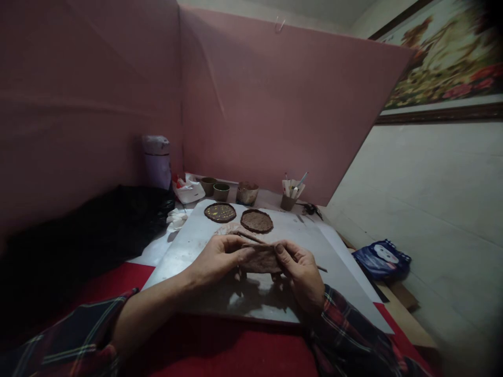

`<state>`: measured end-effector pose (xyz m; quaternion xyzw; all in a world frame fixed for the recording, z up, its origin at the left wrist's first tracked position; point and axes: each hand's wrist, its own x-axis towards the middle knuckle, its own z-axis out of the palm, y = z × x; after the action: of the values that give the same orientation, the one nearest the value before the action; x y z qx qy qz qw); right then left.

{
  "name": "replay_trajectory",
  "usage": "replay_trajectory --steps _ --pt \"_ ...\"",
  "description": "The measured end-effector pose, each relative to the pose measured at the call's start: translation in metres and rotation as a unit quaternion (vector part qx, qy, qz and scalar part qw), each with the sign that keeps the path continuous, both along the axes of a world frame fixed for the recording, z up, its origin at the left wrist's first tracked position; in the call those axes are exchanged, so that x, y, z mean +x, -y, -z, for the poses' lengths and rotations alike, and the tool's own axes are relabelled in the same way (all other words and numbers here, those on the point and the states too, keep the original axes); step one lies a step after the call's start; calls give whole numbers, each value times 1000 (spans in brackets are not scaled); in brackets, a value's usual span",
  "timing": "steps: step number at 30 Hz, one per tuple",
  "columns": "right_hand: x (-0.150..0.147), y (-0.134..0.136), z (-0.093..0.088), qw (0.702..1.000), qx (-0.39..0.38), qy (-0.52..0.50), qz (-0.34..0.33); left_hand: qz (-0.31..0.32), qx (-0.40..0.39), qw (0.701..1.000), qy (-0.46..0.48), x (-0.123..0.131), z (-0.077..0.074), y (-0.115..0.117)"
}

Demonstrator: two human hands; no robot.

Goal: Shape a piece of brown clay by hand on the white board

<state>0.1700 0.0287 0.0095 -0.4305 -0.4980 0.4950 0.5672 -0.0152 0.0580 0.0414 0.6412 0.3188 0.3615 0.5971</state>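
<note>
Both hands grip a flat piece of brown clay [261, 260] above the near part of a pale board [184, 272]. My left hand [223, 256] is closed on its left edge, thumb along the top. On the right edge, the thumb and fingers of my right hand [301, 264] pinch the same clay. A thin brown strip [251, 237] runs along behind its upper edge; whether it is joined to the piece I cannot tell. Farther back on the board lie a rimmed brown disc with yellow specks [220, 212] and a plain rimmed brown disc [257, 221].
Behind the board stand small cups [221, 191], a clay-smeared container [247, 194] and a cup of tools [289, 201]. A lilac bottle [157, 162] and black plastic [98, 230] are at left. A blue pouch [383, 260] lies at right. Pink panels [283, 115] enclose the back.
</note>
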Motion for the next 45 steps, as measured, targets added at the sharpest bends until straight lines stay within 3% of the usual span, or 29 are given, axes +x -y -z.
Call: replay_trajectory --steps 5,10,12,16,20,25,29,35,40,45 --pt "-1 3 -4 999 -8 40 -4 -18 30 999 -12 -2 3 -2" --pt "2 4 -4 979 125 153 47 -44 108 993 -6 -3 6 -3" --pt "4 3 -4 963 146 219 59 -49 156 986 -36 -3 6 -3" --pt "6 2 -4 947 114 298 28 -52 226 963 -135 -4 3 -1" --pt "6 3 -5 936 146 315 56 -54 258 952 -159 -6 3 1" --pt "7 2 -3 925 131 356 2 -40 286 925 -248 -9 10 -1" --pt "6 2 -4 927 122 354 5 -51 281 923 -259 -9 10 -1" --pt "5 6 -4 912 192 351 85 -63 316 920 -224 -8 7 2" --pt "6 4 -2 903 162 397 28 -44 327 888 -321 -9 11 -1" --pt "5 5 -3 892 230 380 89 -81 343 897 -266 -7 11 -2"
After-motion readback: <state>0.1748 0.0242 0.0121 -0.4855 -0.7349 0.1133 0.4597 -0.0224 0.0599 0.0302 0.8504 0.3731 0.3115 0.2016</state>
